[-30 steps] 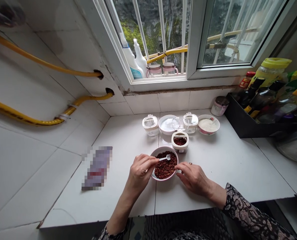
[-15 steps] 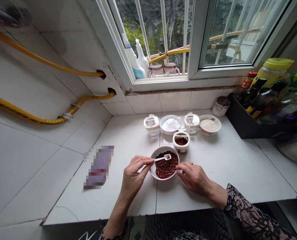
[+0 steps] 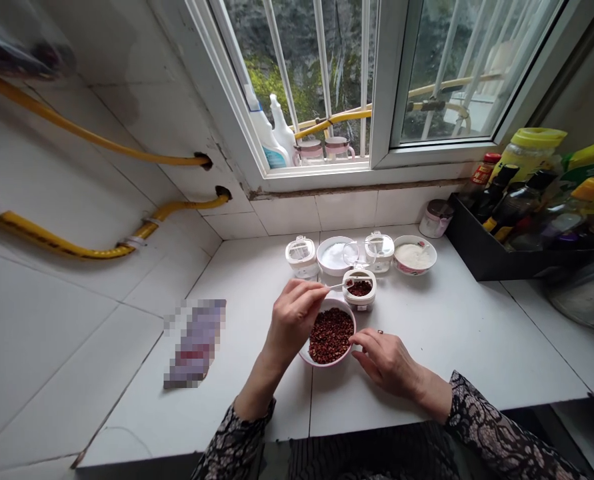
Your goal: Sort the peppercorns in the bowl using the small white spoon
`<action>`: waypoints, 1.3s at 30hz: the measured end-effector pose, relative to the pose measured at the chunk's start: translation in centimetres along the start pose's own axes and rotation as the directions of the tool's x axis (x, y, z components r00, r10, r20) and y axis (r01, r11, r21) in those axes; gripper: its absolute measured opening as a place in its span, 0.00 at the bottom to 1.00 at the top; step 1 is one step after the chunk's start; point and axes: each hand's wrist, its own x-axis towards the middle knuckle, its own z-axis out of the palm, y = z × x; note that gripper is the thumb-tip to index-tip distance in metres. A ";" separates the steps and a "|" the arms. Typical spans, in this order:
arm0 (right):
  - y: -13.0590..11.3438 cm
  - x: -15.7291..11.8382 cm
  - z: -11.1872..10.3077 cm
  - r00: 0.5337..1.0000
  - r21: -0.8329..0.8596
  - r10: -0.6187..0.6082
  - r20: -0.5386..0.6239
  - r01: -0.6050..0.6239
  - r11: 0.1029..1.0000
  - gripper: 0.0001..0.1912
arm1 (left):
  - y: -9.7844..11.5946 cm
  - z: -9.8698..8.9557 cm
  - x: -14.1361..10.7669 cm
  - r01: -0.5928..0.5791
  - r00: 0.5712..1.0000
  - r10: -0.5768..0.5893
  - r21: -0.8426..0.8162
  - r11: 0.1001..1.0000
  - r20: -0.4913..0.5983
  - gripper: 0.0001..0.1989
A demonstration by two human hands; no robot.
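Presently pinches spoon (image 3: 335, 287), left hand (image 3: 295, 312), at jar (image 3: 361, 299), one o'clock of bowl (image 3: 327, 364); grips it lightly, right hand (image 3: 387, 360), three o'clock; probably mid-transfer, needs tipping.

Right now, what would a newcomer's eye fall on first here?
Probably the bowl of dark red grains on the white counter, the right hand at its rim. The left hand holds a small white spoon at the opening of a container beyond the bowl. Yellow pipes along the left wall stand out too.

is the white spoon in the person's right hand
No, the left hand holds the white spoon, while the right hand is at the edge of the pink-rimmed bowl.
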 end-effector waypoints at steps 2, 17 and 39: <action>0.0 0.0 0.0 1.000 -0.011 0.004 0.000 -0.004 1.000 0.12 | 0.2 0.7 0.2 -0.124 0.991 0.121 0.056 0.991 0.054 0.10; 0.0 0.0 -0.1 1.000 0.001 -0.004 0.004 0.004 1.000 0.13 | -0.6 -2.9 -3.1 0.129 0.990 -0.123 -0.088 0.988 0.072 0.07; 0.1 -0.2 0.0 1.000 -0.012 -0.003 0.018 0.003 1.000 0.13 | -0.6 -2.8 -5.8 0.158 0.977 -0.141 -0.098 0.983 0.163 0.06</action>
